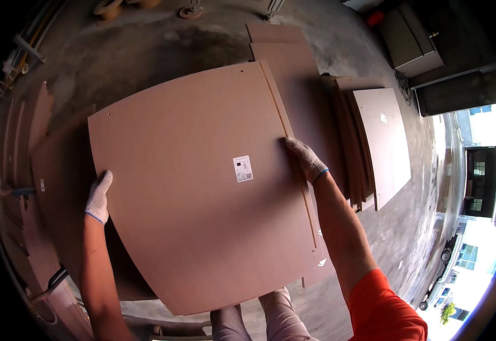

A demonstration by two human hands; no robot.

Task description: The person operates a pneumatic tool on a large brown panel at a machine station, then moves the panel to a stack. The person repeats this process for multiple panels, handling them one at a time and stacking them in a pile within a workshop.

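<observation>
A large brown fibreboard panel (185,182) with a small white sticker (243,168) near its right side fills the middle of the view, held flat above the floor. My left hand (98,198), in a white knit glove, grips its left edge. My right hand (306,159), gloved the same way, grips its right edge beside a narrow strip that runs along that side. Below the panel's near edge my legs in light trousers show.
A stack of similar brown panels (381,142) lies on the concrete floor to the right, more boards (285,51) lie beyond. Other boards lean at the left (29,136). A grey cabinet (411,40) stands at the upper right.
</observation>
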